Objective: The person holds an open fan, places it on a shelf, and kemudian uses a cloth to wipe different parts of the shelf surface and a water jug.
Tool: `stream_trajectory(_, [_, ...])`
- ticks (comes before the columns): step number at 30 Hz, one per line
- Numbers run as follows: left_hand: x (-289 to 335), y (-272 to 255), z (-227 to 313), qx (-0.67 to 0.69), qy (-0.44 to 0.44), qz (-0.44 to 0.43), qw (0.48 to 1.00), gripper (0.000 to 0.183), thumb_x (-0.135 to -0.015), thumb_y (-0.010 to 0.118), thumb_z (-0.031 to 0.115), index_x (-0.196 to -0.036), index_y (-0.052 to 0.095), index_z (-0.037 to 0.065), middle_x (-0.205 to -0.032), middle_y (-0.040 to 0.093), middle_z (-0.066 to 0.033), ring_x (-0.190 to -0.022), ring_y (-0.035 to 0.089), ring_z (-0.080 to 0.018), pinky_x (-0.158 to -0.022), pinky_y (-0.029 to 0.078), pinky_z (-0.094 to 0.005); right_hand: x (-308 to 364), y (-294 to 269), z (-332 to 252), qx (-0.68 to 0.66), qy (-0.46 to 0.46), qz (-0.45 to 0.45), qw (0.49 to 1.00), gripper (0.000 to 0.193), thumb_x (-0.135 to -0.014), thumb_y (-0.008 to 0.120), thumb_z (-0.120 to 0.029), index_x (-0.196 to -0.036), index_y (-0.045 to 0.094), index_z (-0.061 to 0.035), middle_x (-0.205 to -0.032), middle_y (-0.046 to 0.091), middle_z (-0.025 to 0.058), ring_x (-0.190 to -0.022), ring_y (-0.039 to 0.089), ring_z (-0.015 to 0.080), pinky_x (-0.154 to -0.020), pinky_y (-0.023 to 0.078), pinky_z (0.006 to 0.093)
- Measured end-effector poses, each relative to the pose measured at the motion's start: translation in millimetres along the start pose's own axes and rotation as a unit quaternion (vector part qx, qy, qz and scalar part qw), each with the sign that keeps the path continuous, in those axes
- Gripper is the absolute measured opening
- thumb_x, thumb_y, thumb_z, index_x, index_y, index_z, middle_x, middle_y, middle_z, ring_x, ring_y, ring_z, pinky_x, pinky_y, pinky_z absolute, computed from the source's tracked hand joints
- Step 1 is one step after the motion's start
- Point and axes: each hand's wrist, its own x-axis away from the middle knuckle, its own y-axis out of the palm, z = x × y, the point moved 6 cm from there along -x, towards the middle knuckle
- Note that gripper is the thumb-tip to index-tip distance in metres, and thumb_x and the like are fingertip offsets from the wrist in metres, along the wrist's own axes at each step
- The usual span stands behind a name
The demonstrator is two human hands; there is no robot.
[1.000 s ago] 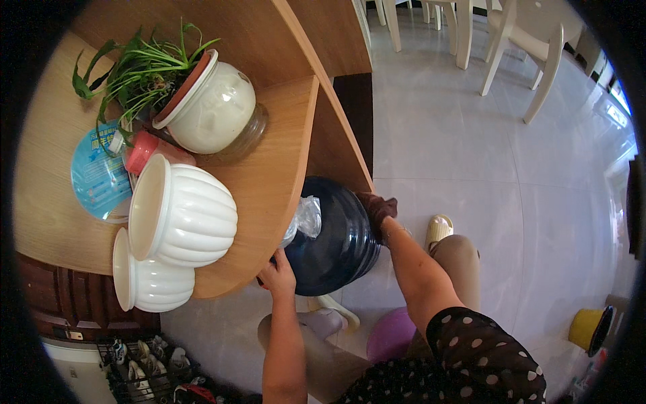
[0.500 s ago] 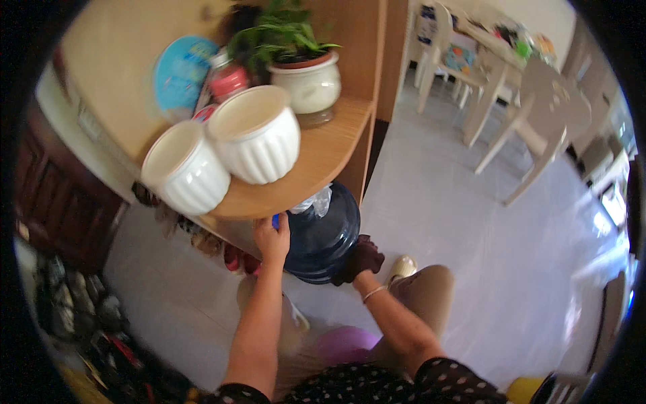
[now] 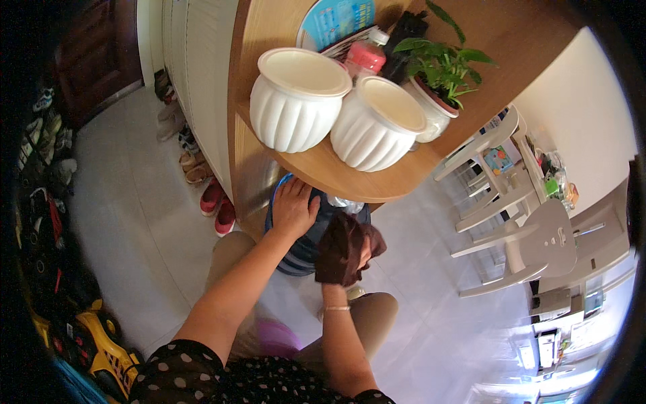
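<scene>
A large dark blue water jug (image 3: 301, 258) stands below the rounded wooden shelf (image 3: 323, 176), its top partly hidden by the shelf. My left hand (image 3: 295, 210) lies on the upper left of the jug, fingers stretched out and holding nothing. In front of the jug's right side, my right hand (image 3: 365, 254) is closed around a dark brown cloth (image 3: 339, 253), which hides most of its fingers. Whether the cloth touches the jug I cannot tell. Crumpled clear plastic (image 3: 346, 203) shows at the jug's top, just under the shelf.
Overhead on the shelf stand two white fluted pots (image 3: 297, 108) (image 3: 374, 131) and a potted plant (image 3: 447, 84). Red shoes (image 3: 219, 207) line the cabinet's foot. A yellow toy vehicle (image 3: 104, 353) is at lower left. Pale chairs (image 3: 538, 246) stand at right.
The view has swung, bringing more shoes into sight. My left hand has gone from gripping near the shelf edge to lying flat on the jug. The cloth has moved from its lower right side to its front.
</scene>
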Motion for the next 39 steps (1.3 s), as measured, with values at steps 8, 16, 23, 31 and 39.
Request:
stream_trajectory(8, [-15.5,-5.8,25.1,0.03,-0.042,-0.033,0.998,0.038,-0.082,0.066,0.025,-0.115,0.064,0.005,-0.118,0.061,-0.0143,-0.119,0.052,-0.0337,-0.099,0.039,-0.0496,-130.6,86.2,153.9,-0.151,-0.002,-0.23,0.961,0.045,-0.098,0.047,-0.035,-0.132,0.054,-0.0061,-0.129,0.059,0.0091,-0.122,0.051,0.0293,-0.104,0.041,0.0462])
stream_trajectory(16, [-12.0,-23.2,5.6,0.027,-0.049,0.012,0.998,0.031,-0.079,0.069,0.023,-0.104,0.067,0.006,-0.11,0.062,-0.011,-0.111,0.054,-0.0333,-0.097,0.04,-0.049,-156.9,151.2,130.2,0.319,-0.035,-0.379,0.868,0.043,-0.096,0.05,-0.031,-0.13,0.055,-0.0045,-0.124,0.061,0.0109,-0.116,0.055,0.0306,-0.101,0.043,0.0439])
stream_trajectory(23, [-8.0,-22.0,-5.6,0.078,-0.074,0.022,0.994,0.028,-0.078,0.069,0.021,-0.104,0.072,0.01,-0.112,0.066,-0.0089,-0.117,0.054,-0.0319,-0.1,0.039,-0.0482,-151.0,148.6,99.9,0.363,-0.083,-0.375,0.849,0.042,-0.095,0.052,-0.029,-0.128,0.056,-0.0031,-0.12,0.063,0.0125,-0.111,0.058,0.0318,-0.097,0.046,0.0418])
stream_trajectory(31, [-1.8,-3.4,-4.6,0.111,-0.093,0.027,0.989,0.025,-0.081,0.068,0.021,-0.104,0.074,0.012,-0.119,0.068,-0.0077,-0.12,0.056,-0.0313,-0.103,0.042,-0.0459,-89.5,22.7,-0.9,0.118,-0.138,-0.124,0.975,0.037,-0.091,0.058,-0.022,-0.121,0.06,-0.001,-0.109,0.067,0.0148,-0.1,0.062,0.0335,-0.091,0.049,0.0379])
stream_trajectory(39, [-1.2,14.6,-28.1,0.297,-0.175,0.057,0.937,0.038,-0.094,0.058,0.04,-0.092,0.077,0.007,-0.104,0.073,-0.0097,-0.122,0.057,-0.0308,-0.106,0.041,-0.0403,41.5,-5.9,-22.8,-0.06,-0.065,0.014,0.996,0.059,-0.089,0.068,-0.03,-0.135,0.043,-0.0004,-0.132,0.047,0.0176,-0.126,0.044,0.0346,-0.101,0.042,0.0456])
